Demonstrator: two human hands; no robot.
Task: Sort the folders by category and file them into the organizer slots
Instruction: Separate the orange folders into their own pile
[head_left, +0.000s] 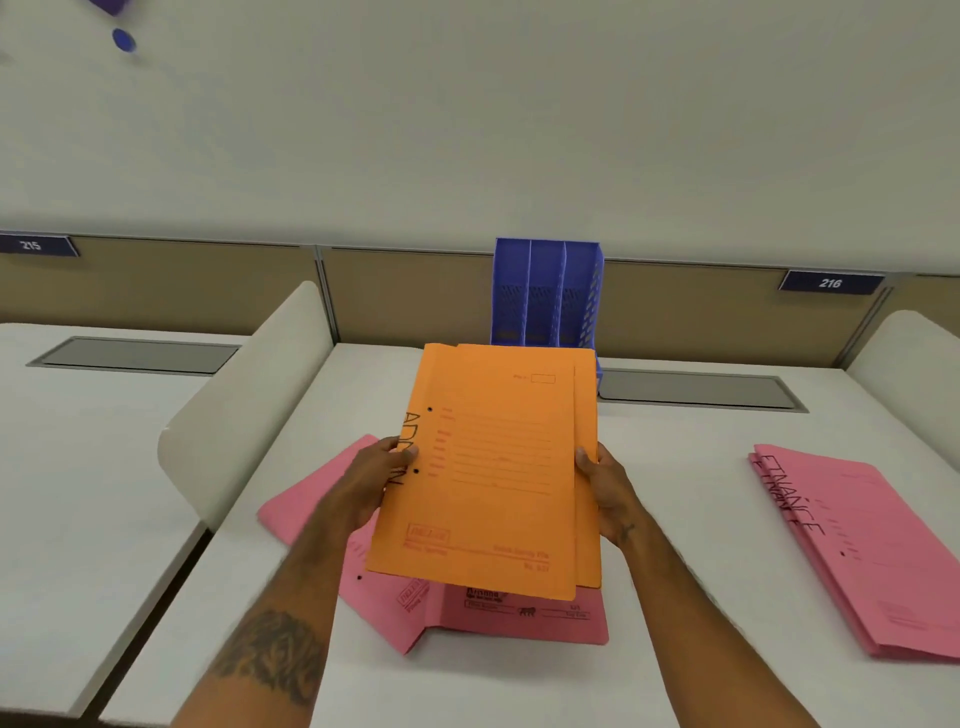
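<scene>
I hold a small stack of orange folders (493, 467) above the desk, the top one hand-lettered "ADMIN" along its left edge. My left hand (371, 480) grips the stack's left edge and my right hand (608, 488) grips its right edge. Under the stack, pink folders (467, 616) lie loosely on the white desk (691, 571). A second pile of pink folders (862, 551) marked "FINANCE" rests at the right. A blue three-slot organizer (545, 293) stands upright at the desk's back edge, just beyond the orange stack; its slots look empty.
A white curved divider (244, 395) separates this desk from the one on the left. Another divider (914, 348) rises at the far right. A grey cable hatch (701, 392) is set into the desk beside the organizer. A tan partition (415, 291) carries signs 215 and 216.
</scene>
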